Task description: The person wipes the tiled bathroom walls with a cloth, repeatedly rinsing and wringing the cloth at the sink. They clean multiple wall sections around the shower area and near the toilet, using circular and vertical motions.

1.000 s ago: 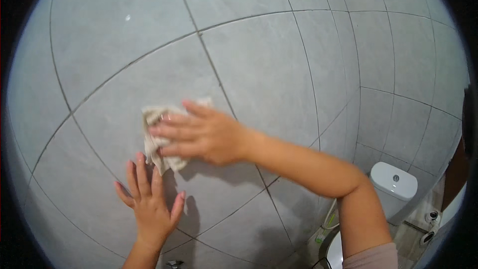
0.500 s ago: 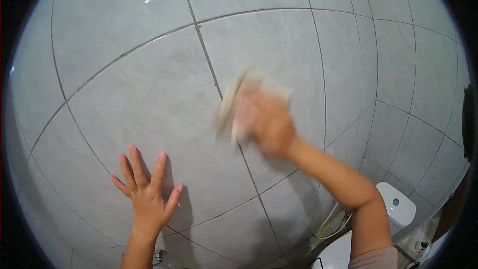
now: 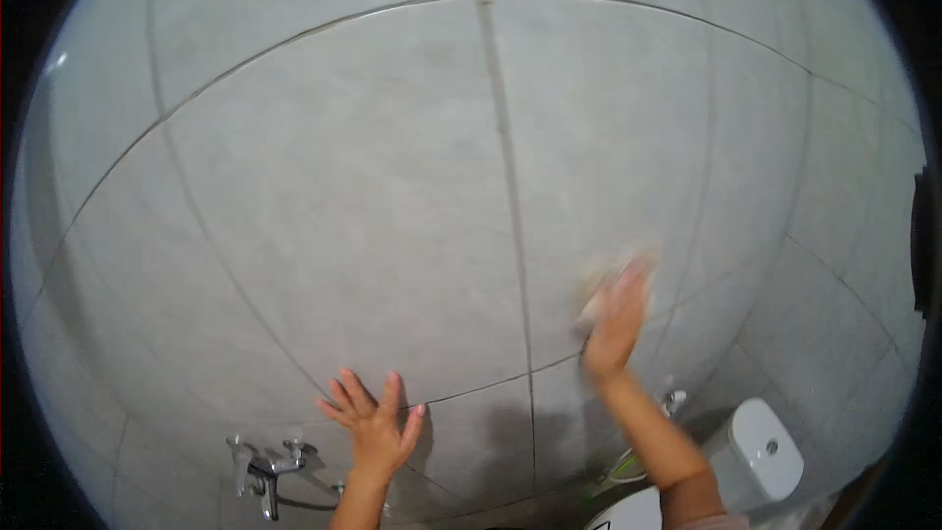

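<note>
Large grey wall tiles (image 3: pixel 353 186) with dark joints fill most of the view. A pale, beige cloth (image 3: pixel 595 294) is bunched under my right hand (image 3: pixel 616 332), which presses it to the wall right of the long upright joint. Motion blurs that hand and the cloth's edges. Lower and to the left, my left hand (image 3: pixel 379 440) lies flat on the tile with its fingers spread, holding nothing. Its fingertips reach close to a horizontal joint.
Left of my left forearm, a chrome tap (image 3: pixel 263 479) is fixed to the wall. At the lower right stand a white toilet tank (image 3: pixel 767 450) and a white toilet lid (image 3: pixel 633 512). A small wall valve (image 3: pixel 672 400) and a green item (image 3: pixel 623 471) sit beside my right forearm.
My right hand has swept the cloth right across the upright joint. The view has shifted, bringing the whole tap into sight. My left hand stays spread on the wall.
</note>
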Motion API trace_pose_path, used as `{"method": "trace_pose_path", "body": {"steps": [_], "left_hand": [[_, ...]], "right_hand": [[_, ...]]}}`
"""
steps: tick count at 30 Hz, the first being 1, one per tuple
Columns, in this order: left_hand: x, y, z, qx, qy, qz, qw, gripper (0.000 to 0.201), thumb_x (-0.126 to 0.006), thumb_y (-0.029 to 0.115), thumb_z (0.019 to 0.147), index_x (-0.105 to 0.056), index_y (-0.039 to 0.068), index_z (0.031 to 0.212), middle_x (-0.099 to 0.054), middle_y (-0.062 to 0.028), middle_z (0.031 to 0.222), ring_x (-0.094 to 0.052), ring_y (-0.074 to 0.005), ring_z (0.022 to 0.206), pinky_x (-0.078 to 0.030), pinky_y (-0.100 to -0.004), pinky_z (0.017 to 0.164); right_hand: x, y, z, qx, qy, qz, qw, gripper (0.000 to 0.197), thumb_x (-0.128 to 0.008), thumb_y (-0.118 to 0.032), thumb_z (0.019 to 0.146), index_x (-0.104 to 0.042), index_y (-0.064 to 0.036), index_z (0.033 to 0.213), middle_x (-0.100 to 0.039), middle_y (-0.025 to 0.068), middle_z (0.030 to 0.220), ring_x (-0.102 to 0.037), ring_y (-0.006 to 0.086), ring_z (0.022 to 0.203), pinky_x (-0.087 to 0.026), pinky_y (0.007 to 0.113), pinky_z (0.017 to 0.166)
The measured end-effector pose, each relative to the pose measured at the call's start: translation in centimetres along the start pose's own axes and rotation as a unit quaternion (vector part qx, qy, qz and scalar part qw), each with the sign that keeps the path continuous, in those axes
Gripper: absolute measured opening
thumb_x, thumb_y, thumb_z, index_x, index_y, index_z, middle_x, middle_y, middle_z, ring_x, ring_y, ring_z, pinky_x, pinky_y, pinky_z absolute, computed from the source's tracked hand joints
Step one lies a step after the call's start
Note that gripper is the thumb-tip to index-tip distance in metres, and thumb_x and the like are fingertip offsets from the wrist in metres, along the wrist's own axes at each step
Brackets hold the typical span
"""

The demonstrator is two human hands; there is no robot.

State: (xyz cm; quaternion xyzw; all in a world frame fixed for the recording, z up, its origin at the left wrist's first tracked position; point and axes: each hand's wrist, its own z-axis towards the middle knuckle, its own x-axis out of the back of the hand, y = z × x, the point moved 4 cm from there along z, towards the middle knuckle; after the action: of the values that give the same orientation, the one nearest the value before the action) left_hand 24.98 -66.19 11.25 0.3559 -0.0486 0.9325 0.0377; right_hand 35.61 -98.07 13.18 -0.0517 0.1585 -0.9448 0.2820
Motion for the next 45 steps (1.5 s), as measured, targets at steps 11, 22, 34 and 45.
{"method": "trace_pose_path", "body": {"steps": [11,22,34,45], "left_hand": [[-2.5,-1.3,-3.3,0.189,0.080,-0.129,0.970,0.087,-0.059,0.036,0.085,-0.003,0.007,0.145,0.017,-0.0348,0.142,0.008,-0.0524,0.132,0.001,-0.0643,0.100],[1.5,-3.5,-4.3,0.157,-0.074,-0.173,0.970,0.071,-0.062,0.035,0.082,-0.031,0.015,0.142,0.002,-0.0294,0.147,-0.001,-0.0465,0.135,-0.007,-0.0623,0.103],[4.5,-4.7,-4.3,0.152,-0.015,-0.151,0.977,0.075,-0.066,0.027,0.076,-0.031,0.018,0.142,-0.004,-0.0270,0.146,-0.011,-0.0452,0.133,-0.014,-0.0592,0.103],[12.7,-12.8,1.2,0.218,0.006,-0.067,0.974,0.073,-0.062,0.036,0.081,-0.027,0.022,0.143,0.000,-0.0273,0.147,-0.010,-0.0473,0.133,-0.015,-0.0628,0.100]], "right_hand": [[2.1,-3.3,10.2,0.050,0.089,0.016,0.995,0.043,-0.038,-0.013,0.093,-0.042,-0.0095,0.136,-0.028,0.0159,0.146,-0.022,0.0305,0.137,-0.012,0.045,0.112],[-4.5,-17.6,2.0,0.453,-0.142,0.014,0.880,0.034,-0.048,-0.017,0.087,-0.058,-0.0211,0.119,-0.043,0.0103,0.139,-0.037,0.0255,0.130,-0.018,0.050,0.108],[-5.5,-24.1,10.5,0.482,-0.089,-0.040,0.871,0.034,-0.043,-0.020,0.092,-0.054,-0.0199,0.124,-0.043,0.0051,0.139,-0.035,0.0238,0.132,-0.015,0.049,0.110],[-12.0,-44.2,15.7,0.528,-0.015,0.140,0.838,0.029,-0.048,-0.012,0.085,-0.062,-0.0177,0.110,-0.051,0.0044,0.132,-0.046,0.0226,0.123,-0.032,0.045,0.104]]}}
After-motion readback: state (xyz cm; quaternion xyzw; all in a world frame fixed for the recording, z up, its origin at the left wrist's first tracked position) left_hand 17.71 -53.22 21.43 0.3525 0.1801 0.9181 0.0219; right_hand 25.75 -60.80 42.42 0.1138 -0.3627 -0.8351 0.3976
